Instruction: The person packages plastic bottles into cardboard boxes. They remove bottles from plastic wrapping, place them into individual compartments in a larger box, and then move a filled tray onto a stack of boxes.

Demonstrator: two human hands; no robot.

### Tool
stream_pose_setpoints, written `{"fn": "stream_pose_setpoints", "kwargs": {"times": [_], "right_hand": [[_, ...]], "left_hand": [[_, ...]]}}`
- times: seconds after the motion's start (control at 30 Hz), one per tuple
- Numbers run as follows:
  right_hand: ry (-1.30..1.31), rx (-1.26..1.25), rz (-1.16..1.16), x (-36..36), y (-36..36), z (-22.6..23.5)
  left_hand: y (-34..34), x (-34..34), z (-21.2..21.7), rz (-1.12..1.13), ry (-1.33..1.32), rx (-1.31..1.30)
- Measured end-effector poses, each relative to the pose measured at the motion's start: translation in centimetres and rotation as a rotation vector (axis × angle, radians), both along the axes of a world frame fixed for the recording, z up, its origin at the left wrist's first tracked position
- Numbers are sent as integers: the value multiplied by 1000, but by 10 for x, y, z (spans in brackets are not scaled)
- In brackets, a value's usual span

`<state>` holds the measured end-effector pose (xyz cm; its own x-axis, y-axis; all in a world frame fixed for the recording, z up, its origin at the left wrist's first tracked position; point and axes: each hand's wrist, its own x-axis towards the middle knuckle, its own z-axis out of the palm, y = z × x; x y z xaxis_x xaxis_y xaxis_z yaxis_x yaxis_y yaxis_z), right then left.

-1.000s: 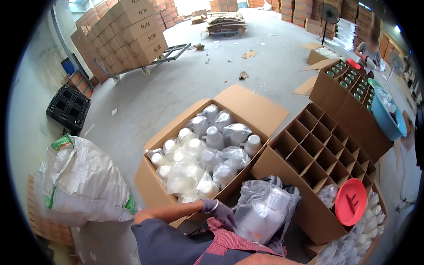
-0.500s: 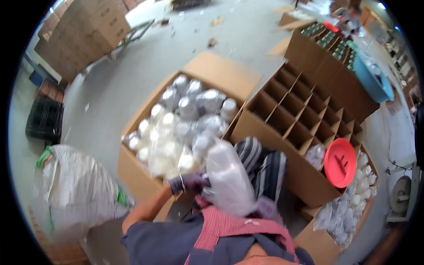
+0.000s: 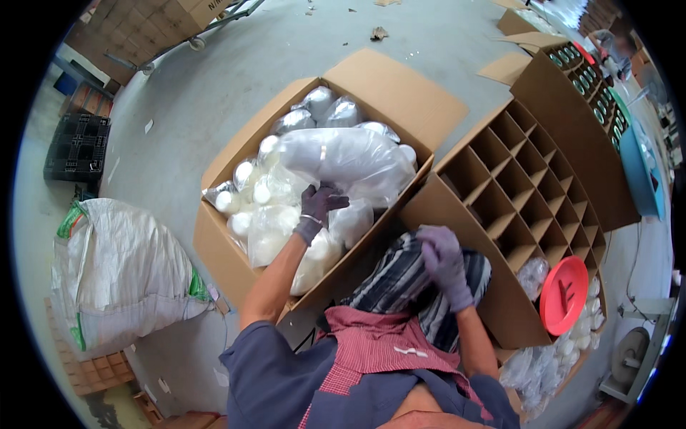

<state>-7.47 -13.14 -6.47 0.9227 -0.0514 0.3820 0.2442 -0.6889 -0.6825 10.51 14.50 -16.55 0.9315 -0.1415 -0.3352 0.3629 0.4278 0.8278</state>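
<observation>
My left hand [image 3: 319, 207], in a dark purple glove, is over the open cardboard box [image 3: 239, 289] in front of me. Its fingers are stretched out beside a large clear plastic bag [image 3: 343, 159] with a pale, rounded thing in it. That bag lies across white-capped bottles [image 3: 319, 100] wrapped in plastic, several silvery and several whitish. My right hand [image 3: 443, 263], in a lilac glove, hovers at my striped trouser knee with loosely bent fingers and nothing visible in it. Whether it touches the cloth I cannot tell.
On the right stands a divided carton [image 3: 461, 236] with a red dish [image 3: 564, 294] at its near corner. Behind it are a blue basin [image 3: 642, 171] and a person [image 3: 613, 53]. A white woven sack [image 3: 128, 264] and a black crate [image 3: 77, 146] are on the left.
The bagged thing has gone from between my hands above my lap onto the bottles in the box. My left hand has moved forward; my right hand has come up beside my knee.
</observation>
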Motion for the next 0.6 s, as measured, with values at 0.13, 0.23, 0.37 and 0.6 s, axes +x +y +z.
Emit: {"fn": "stream_pose_setpoints", "kwargs": {"times": [0.13,0.23,0.37,0.6], "right_hand": [[-40,-203,-11,0,12,-5],[-47,-181,-73,8,12,-13],[-65,-156,-61,11,8,-18],[-37,-171,-91,9,-6,-25]], "left_hand": [[-12,65,-92,61,-193,930],[-21,95,-143,-121,21,1116],[-31,99,-185,-305,124,1293],[-49,110,-117,-874,56,1098]]}}
